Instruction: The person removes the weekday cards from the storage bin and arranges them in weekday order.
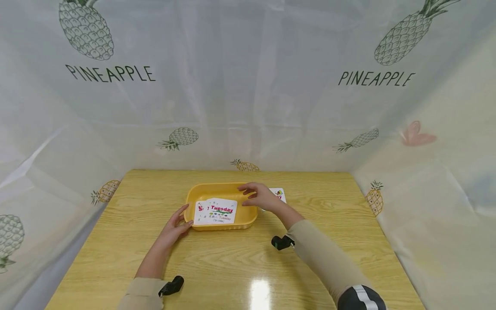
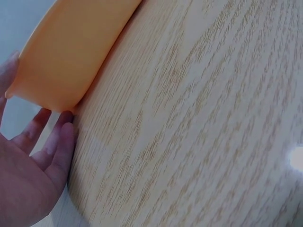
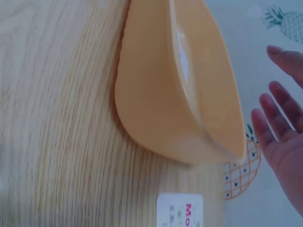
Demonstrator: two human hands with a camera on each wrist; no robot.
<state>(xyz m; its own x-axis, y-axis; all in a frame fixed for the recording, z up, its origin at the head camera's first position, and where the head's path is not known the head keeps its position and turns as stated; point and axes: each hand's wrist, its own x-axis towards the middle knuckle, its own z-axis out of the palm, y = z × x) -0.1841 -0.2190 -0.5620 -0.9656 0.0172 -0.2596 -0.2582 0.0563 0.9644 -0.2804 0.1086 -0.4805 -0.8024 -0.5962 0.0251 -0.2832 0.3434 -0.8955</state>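
Note:
A yellow plastic tray [image 1: 215,188] sits on the wooden table. Several white word cards [image 1: 217,212] lie inside it, overlapping; the top one reads "Tuesday". At the tray's left end, my left hand [image 1: 175,228] holds the rim and outer wall, and the left wrist view shows its fingertips [image 2: 66,116] against the orange-looking side. My right hand [image 1: 263,198] hovers over the tray's right end, its fingers spread and holding nothing. In the right wrist view a card [image 3: 180,210] starting "Mo" lies on the table beside the tray, partly hidden by my right hand in the head view.
The wooden table [image 1: 232,267] ends at a pale curtain [image 1: 248,107] printed with pineapples, which hangs behind it and along both sides. Black wrist-worn devices [image 1: 282,243] sit at the ends of my sleeves.

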